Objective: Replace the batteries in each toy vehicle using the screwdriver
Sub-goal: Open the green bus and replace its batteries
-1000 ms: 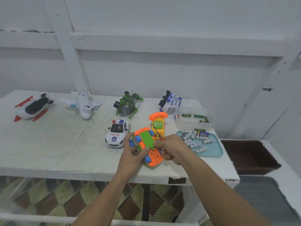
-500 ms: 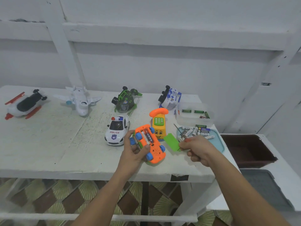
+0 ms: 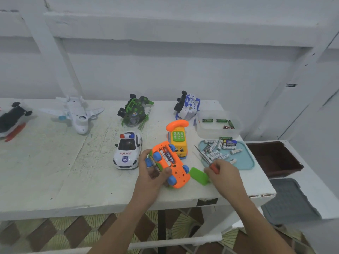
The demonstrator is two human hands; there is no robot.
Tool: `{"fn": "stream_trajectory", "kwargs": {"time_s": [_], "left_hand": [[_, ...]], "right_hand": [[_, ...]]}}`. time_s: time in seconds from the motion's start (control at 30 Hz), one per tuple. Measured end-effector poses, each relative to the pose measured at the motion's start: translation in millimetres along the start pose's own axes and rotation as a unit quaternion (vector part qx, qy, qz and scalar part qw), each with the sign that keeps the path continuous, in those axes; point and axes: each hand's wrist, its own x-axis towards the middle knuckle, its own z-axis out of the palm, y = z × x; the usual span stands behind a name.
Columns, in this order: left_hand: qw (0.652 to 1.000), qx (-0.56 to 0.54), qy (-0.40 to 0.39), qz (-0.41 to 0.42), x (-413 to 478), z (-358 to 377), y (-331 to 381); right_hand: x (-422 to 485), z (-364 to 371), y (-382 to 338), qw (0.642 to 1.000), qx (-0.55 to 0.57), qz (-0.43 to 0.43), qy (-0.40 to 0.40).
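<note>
The orange toy car [image 3: 178, 173] lies upside down near the front edge of the white table [image 3: 55, 171], its blue wheels up. Its battery compartment is open, and two batteries [image 3: 167, 157] sit side by side in it. The left hand [image 3: 152, 174] grips the car from the left, fingers curled round its side and the thumb pressed on the underside.

The green battery cover [image 3: 199, 176] lies loose on the table, just right of the car and just beside the right hand [image 3: 223, 174]. That hand is closed round the orange handle of a screwdriver [image 3: 211, 165]. The thin metal shaft points up and to the left, over the edge of the teal tray [image 3: 246, 163].

A scatter of loose batteries [image 3: 220, 146] lies in the tray. Behind the tray stands a clear plastic container [image 3: 201, 130] with a few green batteries in it.

A yellow toy phone car [image 3: 178, 139] with an orange handset stands just behind the orange car, and a white police car [image 3: 128, 152] stands to its left. Further back are a green and black toy [image 3: 134, 112], a blue and white toy [image 3: 188, 107], a white toy plane [image 3: 77, 112] and, at the far left, a black, white and red vehicle [image 3: 11, 120].

Right of the table are a dark brown bin [image 3: 275, 158] and a grey tray [image 3: 289, 198].
</note>
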Motion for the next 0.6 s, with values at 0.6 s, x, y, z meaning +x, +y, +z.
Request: {"fn": "stream_trajectory", "kwargs": {"time_s": [0.6], "left_hand": [[0.995,-0.076,-0.055,0.042,21.6,54.3,50.3]], "right_hand": [[0.7,-144.1,-35.9,0.971,0.205,-0.124,-0.002]]}}
